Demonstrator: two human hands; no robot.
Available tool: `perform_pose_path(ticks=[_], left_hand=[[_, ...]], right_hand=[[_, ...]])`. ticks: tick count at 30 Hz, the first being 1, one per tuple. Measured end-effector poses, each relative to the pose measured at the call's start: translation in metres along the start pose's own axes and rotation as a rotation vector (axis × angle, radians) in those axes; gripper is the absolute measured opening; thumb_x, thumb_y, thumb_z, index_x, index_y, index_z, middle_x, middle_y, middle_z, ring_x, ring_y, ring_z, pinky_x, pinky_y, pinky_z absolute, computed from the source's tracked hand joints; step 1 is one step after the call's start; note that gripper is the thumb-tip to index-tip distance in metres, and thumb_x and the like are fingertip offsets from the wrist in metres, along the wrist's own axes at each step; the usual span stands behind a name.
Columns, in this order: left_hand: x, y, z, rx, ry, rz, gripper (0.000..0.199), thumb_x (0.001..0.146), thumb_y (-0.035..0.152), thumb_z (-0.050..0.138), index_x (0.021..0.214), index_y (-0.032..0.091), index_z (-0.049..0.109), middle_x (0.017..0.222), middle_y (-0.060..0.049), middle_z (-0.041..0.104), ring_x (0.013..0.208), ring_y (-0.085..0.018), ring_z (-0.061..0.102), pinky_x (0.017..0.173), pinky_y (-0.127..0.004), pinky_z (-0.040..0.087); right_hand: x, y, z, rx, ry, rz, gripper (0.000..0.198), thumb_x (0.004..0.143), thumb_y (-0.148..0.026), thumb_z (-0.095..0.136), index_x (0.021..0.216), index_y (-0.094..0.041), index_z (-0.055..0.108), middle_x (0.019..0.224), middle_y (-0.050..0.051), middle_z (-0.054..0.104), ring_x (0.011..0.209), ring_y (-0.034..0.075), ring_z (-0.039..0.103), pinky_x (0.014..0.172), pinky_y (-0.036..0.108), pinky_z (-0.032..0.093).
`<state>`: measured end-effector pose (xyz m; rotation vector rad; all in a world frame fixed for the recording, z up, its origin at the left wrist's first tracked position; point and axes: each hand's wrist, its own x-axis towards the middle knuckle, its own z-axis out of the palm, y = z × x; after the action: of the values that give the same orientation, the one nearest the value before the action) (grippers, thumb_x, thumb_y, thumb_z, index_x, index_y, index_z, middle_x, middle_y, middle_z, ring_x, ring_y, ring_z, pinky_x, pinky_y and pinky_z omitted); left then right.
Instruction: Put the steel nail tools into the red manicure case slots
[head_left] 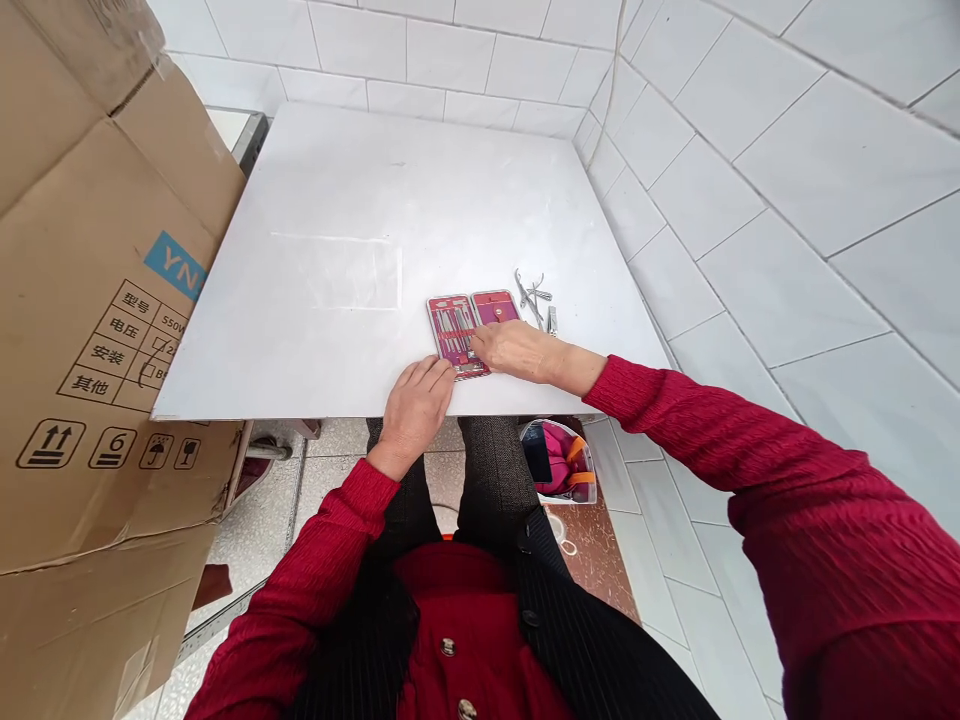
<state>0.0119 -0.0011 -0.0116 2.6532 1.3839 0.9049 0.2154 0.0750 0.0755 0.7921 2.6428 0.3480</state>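
Observation:
An open manicure case (450, 316) with a red and purple lining lies near the table's front edge. Several slim metal tools stand in its left half under a red strap. My left hand (418, 405) presses closed fingers against the case's lower left edge, steadying it. Over the middle of the case is my right hand (517, 350), its fingers bent together at the tools; what they pinch is hidden. Just right of the case lie metal nippers (529, 296) with crossed handles, and a small nail clipper (553, 319) beside them.
A white table (337, 190) meets tiled walls at the back and right. A tall cardboard box (97, 230) stands along its left side. Below the front edge, on the right, a bag (559, 465) holds pink and orange things. A cable (611, 90) hangs in the back corner.

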Motion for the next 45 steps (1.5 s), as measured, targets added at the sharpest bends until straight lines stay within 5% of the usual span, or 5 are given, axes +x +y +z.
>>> perform_pose_path(ticks=[17,23,30,36,45], left_hand=[[0.001,0.001,-0.002,-0.003,0.013,-0.004,0.03,0.105,0.021,0.045,0.125,0.019,0.068,0.136,-0.012,0.068,0.13,-0.028,0.061,0.109,-0.048,0.05],[0.001,0.002,-0.002,0.028,0.039,-0.007,0.028,0.106,0.022,0.046,0.122,0.019,0.067,0.138,-0.012,0.066,0.127,-0.028,0.062,0.108,-0.046,0.05],[0.003,-0.001,-0.002,0.001,0.043,-0.006,0.029,0.106,0.025,0.047,0.127,0.02,0.065,0.136,-0.012,0.067,0.127,-0.028,0.062,0.107,-0.047,0.049],[0.015,0.004,-0.007,0.073,0.019,-0.053,0.035,0.104,0.032,0.049,0.134,0.016,0.059,0.145,-0.017,0.06,0.139,-0.035,0.051,0.118,-0.058,0.035],[0.016,0.001,0.004,0.045,0.055,-0.053,0.03,0.106,0.035,0.047,0.127,0.019,0.062,0.136,-0.015,0.066,0.131,-0.031,0.058,0.111,-0.051,0.044]], right_hand=[[0.01,0.0,-0.001,0.288,0.074,-0.004,0.019,0.101,-0.015,0.052,0.106,-0.009,0.069,0.1,0.013,0.069,0.087,0.021,0.061,0.071,0.031,0.039],[0.005,0.002,0.029,0.706,0.321,0.048,0.021,0.101,-0.02,0.056,0.1,-0.016,0.076,0.101,0.008,0.071,0.095,0.02,0.064,0.086,0.032,0.046],[0.006,-0.035,0.068,0.908,0.71,0.312,0.025,0.102,-0.026,0.056,0.107,-0.018,0.078,0.101,0.009,0.071,0.098,0.022,0.06,0.092,0.039,0.048],[0.01,-0.039,0.072,0.949,0.785,0.304,0.026,0.103,-0.027,0.054,0.104,-0.018,0.078,0.098,0.009,0.069,0.094,0.022,0.057,0.093,0.041,0.047],[0.008,-0.042,0.071,0.977,0.842,0.334,0.027,0.103,-0.022,0.051,0.108,-0.018,0.077,0.107,0.011,0.07,0.102,0.024,0.056,0.095,0.041,0.048]])
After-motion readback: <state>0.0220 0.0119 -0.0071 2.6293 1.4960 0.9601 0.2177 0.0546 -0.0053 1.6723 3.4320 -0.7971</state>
